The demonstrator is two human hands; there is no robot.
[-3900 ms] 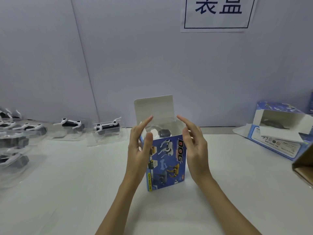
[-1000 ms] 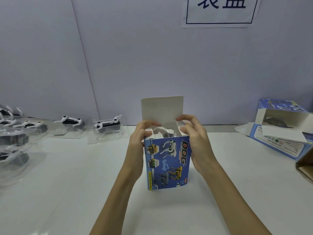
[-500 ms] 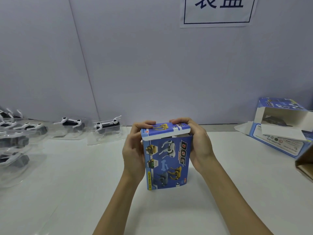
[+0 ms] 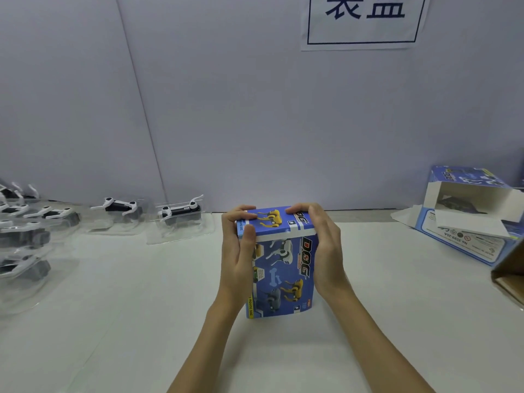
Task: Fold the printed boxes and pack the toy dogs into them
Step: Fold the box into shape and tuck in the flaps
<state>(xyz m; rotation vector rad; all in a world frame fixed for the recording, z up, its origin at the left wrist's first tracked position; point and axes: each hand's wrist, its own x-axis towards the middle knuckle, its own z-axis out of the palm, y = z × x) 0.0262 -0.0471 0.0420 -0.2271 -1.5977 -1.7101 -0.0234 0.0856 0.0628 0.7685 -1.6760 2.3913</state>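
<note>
Both grips clasp the upright blue printed cardboard box (image 4: 283, 268) — left hand (image 4: 236, 251) and right hand (image 4: 326, 248) curled over its closed lid — on the white tabletop (image 4: 141, 307).

Sign (image 4: 365, 21) top cut off; brown carton (image 4: 510, 276) cropped at right edge.

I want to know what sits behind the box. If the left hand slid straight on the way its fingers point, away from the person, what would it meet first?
Probably nothing before the pale back wall: the left hand grips the upright blue printed box, and the white table beyond its fingers looks bare. Depth is unclear.
</note>
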